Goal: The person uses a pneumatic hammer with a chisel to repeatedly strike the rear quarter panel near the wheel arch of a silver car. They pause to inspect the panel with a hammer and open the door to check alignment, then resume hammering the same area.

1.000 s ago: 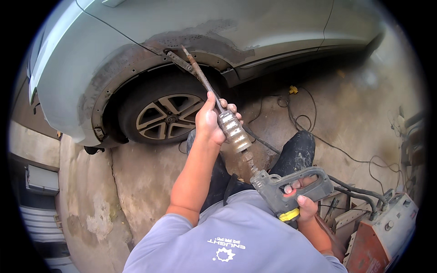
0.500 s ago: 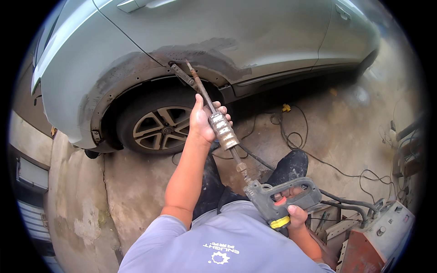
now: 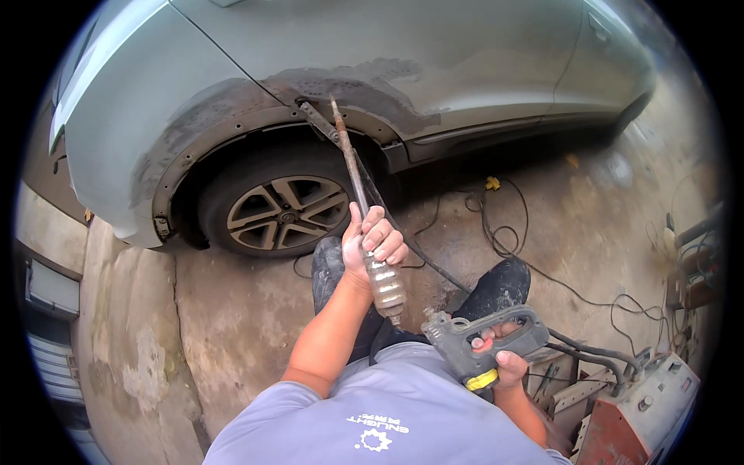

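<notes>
Left hand [image 3: 375, 245] is clasping the slide hammer [image 3: 356, 186], probably heavy and rigid, its ribs [image 3: 387, 288] seemingly offering the best hold; right hand [image 3: 508, 369] is gripping the pistol-shaped tool [image 3: 463, 346].

A worn metal rod [image 3: 355, 174] (ribbed weight [image 3: 387, 288] low on it) slants beside a grey pistol-grip tool [image 3: 459, 336].

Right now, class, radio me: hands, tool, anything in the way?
Left hand gripping metal rod by its ridged weight; right hand holding trigger gun. Rod tip before car, contact unclear. Dark cable loops across floor, rightward.
</notes>
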Demonstrator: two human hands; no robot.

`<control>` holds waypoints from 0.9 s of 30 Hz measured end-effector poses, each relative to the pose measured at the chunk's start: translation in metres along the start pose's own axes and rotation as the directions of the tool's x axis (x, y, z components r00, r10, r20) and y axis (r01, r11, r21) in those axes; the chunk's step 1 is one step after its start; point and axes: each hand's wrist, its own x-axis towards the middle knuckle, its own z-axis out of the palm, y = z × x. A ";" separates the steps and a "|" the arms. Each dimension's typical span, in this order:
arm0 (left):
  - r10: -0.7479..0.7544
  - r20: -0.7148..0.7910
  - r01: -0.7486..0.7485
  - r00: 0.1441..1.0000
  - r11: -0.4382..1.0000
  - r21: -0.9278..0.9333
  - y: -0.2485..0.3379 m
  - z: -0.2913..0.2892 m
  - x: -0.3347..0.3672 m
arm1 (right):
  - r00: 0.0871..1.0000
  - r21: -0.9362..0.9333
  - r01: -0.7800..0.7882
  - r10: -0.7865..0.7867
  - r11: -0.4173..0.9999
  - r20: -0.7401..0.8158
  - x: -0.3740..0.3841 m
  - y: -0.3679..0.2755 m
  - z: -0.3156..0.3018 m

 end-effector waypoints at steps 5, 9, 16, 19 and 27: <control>0.122 -0.385 0.071 0.915 0.890 0.451 0.006 0.015 0.005 | 0.999 -0.051 -0.018 0.017 0.999 -0.034 -0.006 -0.001 0.007; 0.125 -0.578 0.218 0.807 0.845 0.488 0.009 0.014 0.007 | 0.999 -0.037 0.042 -0.043 0.998 -0.032 -0.001 0.003 0.003; 0.183 -0.565 0.183 0.805 0.828 0.530 0.011 0.017 0.005 | 0.998 -0.079 0.047 -0.050 0.996 -0.029 -0.005 0.005 -0.010; 0.172 -0.560 0.193 0.811 0.824 0.532 0.012 0.014 0.005 | 1.000 -0.077 0.024 -0.024 0.997 -0.008 -0.007 0.006 -0.015; 0.147 -0.553 0.171 0.820 0.859 0.482 0.010 0.013 0.005 | 0.997 -0.094 -0.066 0.062 0.993 -0.040 -0.004 -0.001 -0.002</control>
